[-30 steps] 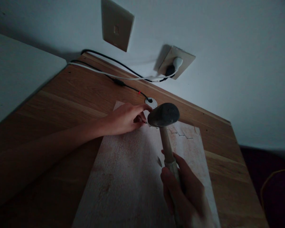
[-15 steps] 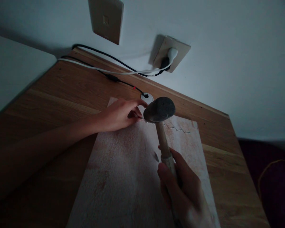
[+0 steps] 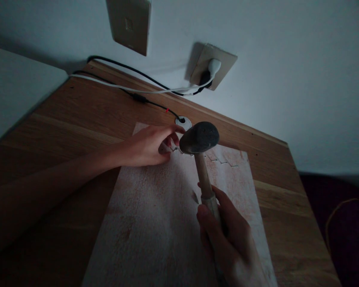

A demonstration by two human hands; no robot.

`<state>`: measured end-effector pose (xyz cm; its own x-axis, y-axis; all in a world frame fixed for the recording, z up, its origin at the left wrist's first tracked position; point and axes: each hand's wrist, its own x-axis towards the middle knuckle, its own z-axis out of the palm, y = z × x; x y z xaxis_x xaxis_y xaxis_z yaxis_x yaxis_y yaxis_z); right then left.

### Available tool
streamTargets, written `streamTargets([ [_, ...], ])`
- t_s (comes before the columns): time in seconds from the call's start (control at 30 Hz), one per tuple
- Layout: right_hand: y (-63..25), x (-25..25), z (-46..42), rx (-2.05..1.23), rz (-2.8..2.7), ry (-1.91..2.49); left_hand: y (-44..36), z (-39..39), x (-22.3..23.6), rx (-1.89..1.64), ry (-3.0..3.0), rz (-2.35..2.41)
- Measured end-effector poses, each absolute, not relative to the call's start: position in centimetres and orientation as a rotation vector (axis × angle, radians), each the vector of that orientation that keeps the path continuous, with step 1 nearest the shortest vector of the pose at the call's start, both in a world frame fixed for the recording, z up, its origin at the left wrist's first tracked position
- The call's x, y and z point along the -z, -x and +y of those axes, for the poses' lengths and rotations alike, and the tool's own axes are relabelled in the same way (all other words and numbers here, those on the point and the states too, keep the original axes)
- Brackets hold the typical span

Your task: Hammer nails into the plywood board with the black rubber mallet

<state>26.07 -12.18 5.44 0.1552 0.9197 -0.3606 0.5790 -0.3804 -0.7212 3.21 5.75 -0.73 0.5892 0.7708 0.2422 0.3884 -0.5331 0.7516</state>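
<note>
My right hand (image 3: 231,237) is wrapped round the pale handle of a rubber mallet (image 3: 200,137). The mallet's dark head is raised near the far edge of a whitish, worn board (image 3: 143,223). A zigzag row of nails (image 3: 215,160) runs along that edge, partly hidden behind the head. My left hand (image 3: 148,145) rests at the board's far left, thumb and index finger apart around the row's left end. One nail (image 3: 175,149) stands just right of the thumb. A small dark pointed shape (image 3: 196,196) shows beside the handle; I cannot tell what it is.
The board lies on a wooden desktop (image 3: 56,119). Behind it are a cable grommet (image 3: 184,122), a black cable (image 3: 155,104) and a white cable (image 3: 122,87). A wall socket (image 3: 215,65) holds two plugs. A white panel (image 3: 20,87) stands at the left.
My left thumb has drawn back to the left from the nail, and the finger gap is wider. The mallet stays raised in my right hand. The view has shifted slightly.
</note>
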Motion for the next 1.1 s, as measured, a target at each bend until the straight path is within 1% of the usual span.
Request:
streamTargets([
  [0.27, -26.8, -4.3, -12.5, -1.174, -1.43, 2.0, -3.6, 5.8, 0.8, -0.834, -2.056, 0.929],
  [0.67, -25.1, -5.7, -12.0, -1.105, -1.333, 2.041, -3.5, 5.8, 1.3, -0.906, -2.06, 0.893],
  [1.1, -26.7, -4.8, -12.6, -1.117, -1.427, 1.975, -3.3, 5.7, 1.2, -0.812, -2.096, 0.917],
])
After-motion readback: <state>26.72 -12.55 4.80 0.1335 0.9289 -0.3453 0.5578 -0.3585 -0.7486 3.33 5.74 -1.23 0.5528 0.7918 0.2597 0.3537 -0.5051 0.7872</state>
